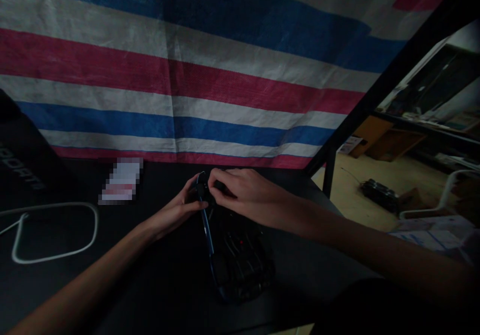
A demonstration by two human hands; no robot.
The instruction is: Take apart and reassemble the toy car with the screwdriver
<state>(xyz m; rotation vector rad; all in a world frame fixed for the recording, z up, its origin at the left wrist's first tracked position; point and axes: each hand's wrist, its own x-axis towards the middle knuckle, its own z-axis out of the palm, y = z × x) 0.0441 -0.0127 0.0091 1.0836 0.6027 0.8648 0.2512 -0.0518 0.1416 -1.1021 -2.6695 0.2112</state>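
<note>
A dark model car [243,255] with a blue edge lies on the black table, its far end between my hands. Its dark underside seems to face up, with a small red spot on it, but the dim light hides most detail. My left hand [185,202] grips the blue edge at the far end, thumb on the near side and fingers behind. Just to the right, my right hand [240,190] is closed in a pinch by the car's far end. Whatever lies between its fingertips is too dark to make out.
A blurred white and red packet [122,180] lies at the back left. Nearer stands a bent white rod or cable [56,260], with a black lettered box [26,160] behind. A striped sheet [187,80] hangs behind the table [157,280]; a black frame post [330,170] stands right.
</note>
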